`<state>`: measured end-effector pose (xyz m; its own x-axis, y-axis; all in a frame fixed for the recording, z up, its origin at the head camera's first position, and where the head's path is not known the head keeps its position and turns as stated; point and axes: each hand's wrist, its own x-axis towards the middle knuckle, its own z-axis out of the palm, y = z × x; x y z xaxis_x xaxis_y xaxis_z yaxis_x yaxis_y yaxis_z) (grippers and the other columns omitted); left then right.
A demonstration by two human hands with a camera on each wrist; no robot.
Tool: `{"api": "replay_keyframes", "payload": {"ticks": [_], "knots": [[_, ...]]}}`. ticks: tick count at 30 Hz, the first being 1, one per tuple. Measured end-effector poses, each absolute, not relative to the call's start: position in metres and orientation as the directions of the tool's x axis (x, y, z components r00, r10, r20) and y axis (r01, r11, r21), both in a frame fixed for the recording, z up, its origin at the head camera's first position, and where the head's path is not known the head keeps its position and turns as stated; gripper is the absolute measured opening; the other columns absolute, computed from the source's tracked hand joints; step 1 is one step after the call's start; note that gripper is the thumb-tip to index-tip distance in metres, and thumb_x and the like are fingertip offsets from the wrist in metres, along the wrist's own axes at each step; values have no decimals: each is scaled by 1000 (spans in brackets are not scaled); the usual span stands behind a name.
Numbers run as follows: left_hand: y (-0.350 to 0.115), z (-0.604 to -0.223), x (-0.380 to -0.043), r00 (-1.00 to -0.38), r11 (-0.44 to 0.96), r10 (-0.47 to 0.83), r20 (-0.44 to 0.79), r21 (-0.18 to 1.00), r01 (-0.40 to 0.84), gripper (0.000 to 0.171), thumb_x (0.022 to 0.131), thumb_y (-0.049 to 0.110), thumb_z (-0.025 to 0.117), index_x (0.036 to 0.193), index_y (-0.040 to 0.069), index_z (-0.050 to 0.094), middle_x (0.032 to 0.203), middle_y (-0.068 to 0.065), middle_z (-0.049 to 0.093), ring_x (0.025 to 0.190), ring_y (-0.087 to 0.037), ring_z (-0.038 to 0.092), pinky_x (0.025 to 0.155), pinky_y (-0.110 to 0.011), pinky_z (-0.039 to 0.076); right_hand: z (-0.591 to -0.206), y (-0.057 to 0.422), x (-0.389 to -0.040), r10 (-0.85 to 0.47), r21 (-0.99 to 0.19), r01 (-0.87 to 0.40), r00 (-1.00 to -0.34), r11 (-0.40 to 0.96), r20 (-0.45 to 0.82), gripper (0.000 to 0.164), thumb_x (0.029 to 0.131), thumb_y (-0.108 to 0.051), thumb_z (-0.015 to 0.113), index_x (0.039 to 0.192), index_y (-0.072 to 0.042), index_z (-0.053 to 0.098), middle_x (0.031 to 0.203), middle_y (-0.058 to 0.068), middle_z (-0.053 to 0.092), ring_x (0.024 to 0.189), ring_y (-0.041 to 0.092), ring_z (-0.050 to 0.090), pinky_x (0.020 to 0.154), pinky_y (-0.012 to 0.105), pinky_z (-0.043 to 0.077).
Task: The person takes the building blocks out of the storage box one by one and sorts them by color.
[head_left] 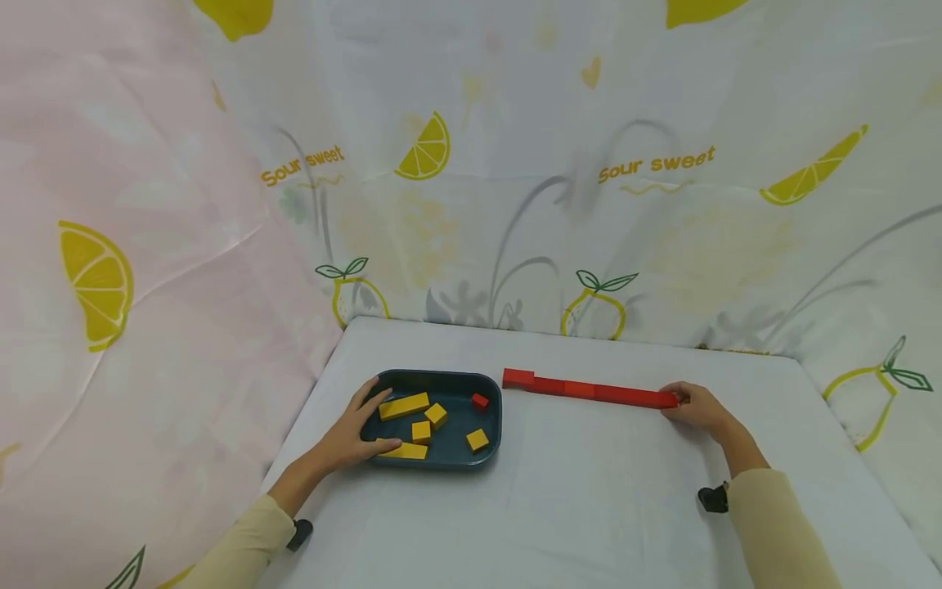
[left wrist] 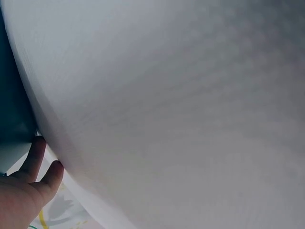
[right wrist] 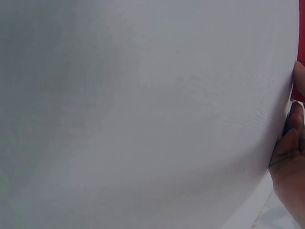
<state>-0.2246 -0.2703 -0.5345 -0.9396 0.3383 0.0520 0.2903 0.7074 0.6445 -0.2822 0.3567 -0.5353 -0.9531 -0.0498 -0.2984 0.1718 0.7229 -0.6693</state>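
A dark blue tray [head_left: 458, 463] holds several yellow blocks [head_left: 437, 415] and a small red cube [head_left: 480, 402]. My left hand [head_left: 352, 435] rests at its left end, fingers and thumb spread over the rim, the thumb overlapping a long yellow block [head_left: 412, 451]. Only some fingers [left wrist: 51, 177] show beside the tray wall [left wrist: 14, 95] in the left wrist view. To the right lies a row of red blocks [head_left: 581, 390], with a raised piece [head_left: 518, 378] at its left end. My right hand [head_left: 695, 406] pinches the right end of this row, partly seen in the right wrist view.
Under everything is a white-covered table [head_left: 559, 515]. Behind it hangs a lemon-print cloth [head_left: 471, 221], and another cloth [head_left: 184, 327] closes off the left side. The table's far edge runs just behind the tray and the red row.
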Motion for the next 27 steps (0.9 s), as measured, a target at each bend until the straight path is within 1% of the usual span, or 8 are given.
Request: {"api": "replay_keyframes", "payload": {"ticks": [4, 11, 16, 18, 20, 22, 25, 27], "knots": [[-271, -535, -224, -940, 707, 338, 52, 645, 290, 92, 81, 49, 76, 155, 14, 32, 166, -13, 6, 147, -45, 22, 107, -71, 31, -535, 355, -281, -49, -672, 181, -950, 719, -308, 47, 91, -12, 67, 132, 6, 52, 112, 22, 55, 104, 34, 47, 83, 39, 44], [-272, -536, -224, -940, 704, 336, 61, 647, 294, 92, 82, 48, 76, 155, 13, 33, 166, -13, 7, 147, -45, 21, 107, -72, 30, -534, 355, -282, -43, -680, 175, -956, 712, -291, 50, 90, -12, 69, 133, 6, 51, 110, 21, 55, 101, 32, 48, 81, 36, 43], [-273, -535, -225, -937, 697, 342, 73, 649, 305, 91, 83, 46, 76, 155, 12, 33, 166, -14, 7, 147, -45, 20, 108, -72, 29, -532, 353, -283, -37, -681, 178, -957, 710, -288, 55, 89, -15, 71, 136, 4, 48, 108, 18, 52, 100, 30, 46, 79, 33, 41], [-274, -534, -226, -936, 696, 344, 79, 648, 310, 91, 83, 46, 76, 155, 12, 33, 166, -14, 7, 147, -46, 21, 107, -72, 29, -532, 352, -283, -39, -684, 179, -956, 707, -290, 58, 89, -16, 72, 137, 5, 47, 108, 19, 51, 100, 31, 45, 79, 34, 41], [-275, -535, -226, -935, 696, 346, 83, 645, 315, 91, 83, 46, 76, 155, 12, 33, 166, -14, 7, 147, -46, 21, 107, -72, 30, -532, 352, -283, -36, -685, 185, -955, 704, -294, 61, 88, -18, 73, 138, 5, 46, 112, 21, 51, 102, 32, 45, 81, 36, 42], [-275, -535, -226, -934, 696, 347, 83, 644, 316, 91, 82, 46, 76, 155, 11, 33, 166, -15, 7, 147, -46, 20, 107, -72, 30, -533, 353, -282, -45, -687, 187, -952, 702, -304, 67, 88, -23, 74, 141, 4, 43, 121, 26, 49, 107, 35, 45, 84, 40, 44], [-274, -537, -226, -934, 700, 349, 80, 641, 317, 91, 82, 46, 77, 154, 11, 33, 166, -15, 7, 147, -46, 21, 107, -72, 30, -532, 358, -278, -70, -714, 200, -941, 671, -330, 78, 88, -32, 74, 147, 2, 36, 138, 33, 39, 120, 43, 40, 95, 51, 44], [-272, -538, -226, -934, 697, 349, 76, 645, 313, 92, 82, 46, 77, 154, 11, 33, 166, -14, 7, 147, -46, 21, 107, -72, 30, -531, 365, -275, -83, -739, 219, -933, 637, -349, 85, 89, -38, 72, 152, 0, 29, 145, 35, 31, 126, 46, 37, 99, 56, 42]]}}
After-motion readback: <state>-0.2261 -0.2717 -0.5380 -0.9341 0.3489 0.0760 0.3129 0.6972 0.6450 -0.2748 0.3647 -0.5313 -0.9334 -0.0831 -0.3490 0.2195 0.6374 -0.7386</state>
